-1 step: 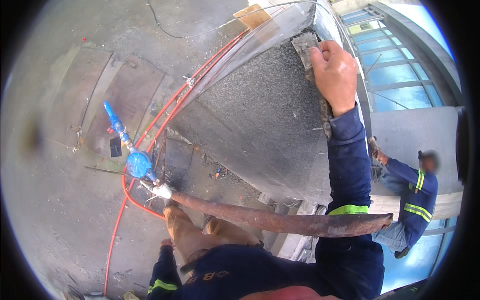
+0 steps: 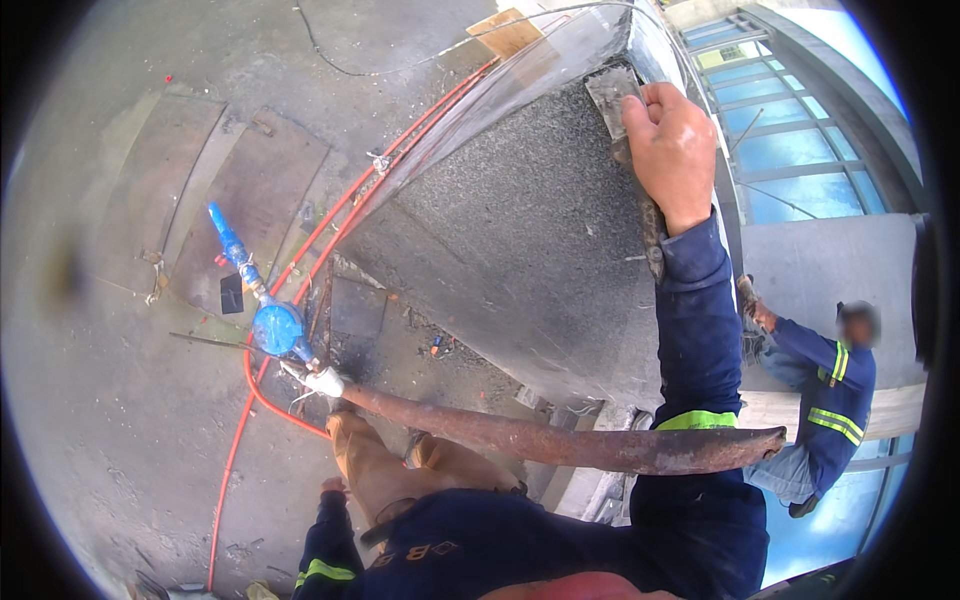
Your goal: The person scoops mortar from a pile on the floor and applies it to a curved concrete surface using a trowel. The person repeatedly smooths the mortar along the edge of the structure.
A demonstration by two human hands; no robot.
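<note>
Plaster-crusted and grey, the flat steel trowel [image 2: 612, 100] lies pressed against the upper edge of a speckled dark-grey wall face [image 2: 520, 230], its rectangular blade showing above and left of the right hand [image 2: 672, 150]. That hand is clamped around the trowel's handle, knuckles up, the blue sleeve with a yellow reflective band running down from it. The left hand [image 2: 333, 486] hangs low near the lower edge, beside the tan boots [image 2: 375, 460]; whether its fingers are curled or spread cannot be told. A rusty brown pipe [image 2: 560, 440] crosses below the wall. On the concrete ground lie a red hose [image 2: 300, 260] and a blue water meter [image 2: 277, 327]. A second person [image 2: 825, 400] in blue crouches at the right.
</note>
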